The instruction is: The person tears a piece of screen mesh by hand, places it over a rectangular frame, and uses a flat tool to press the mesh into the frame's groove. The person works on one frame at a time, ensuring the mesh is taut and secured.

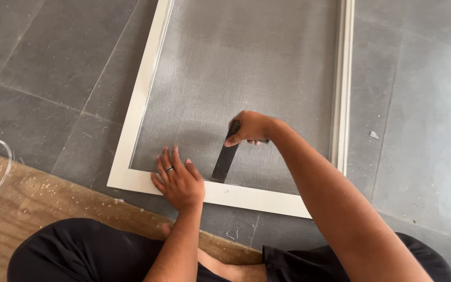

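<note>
A white rectangular window-screen frame lies flat on the grey tiled floor, its fine grey mesh stretched across the opening, and everything else is best placed against that frame. The left hand rests spread and flat at the frame's near-left corner, fingers splayed half on the mesh and half on the white bottom rail; it grips nothing, only presses down, and a dark ring shows on one finger. The right hand is closed around the top of a flat black strip-like tool, which slants down from the fist to touch the mesh just inside the bottom rail, a little right of the left hand. What the tool's tip is, blade or roller, cannot be told. Judging from this, the work is along the seam where mesh meets bottom rail, and doing it well seems to call for keeping the tool's end tight against the inner edge of the rail, at a low steady angle, while the flat hand stays close beside it so the mesh neither puckers nor drifts. Too much force or a wandering tip could tear the fine weave. Below the frame's near edge lies a worn wooden board dusted with sawdust, and the person's dark-clothed knees sit nearer still.
</note>
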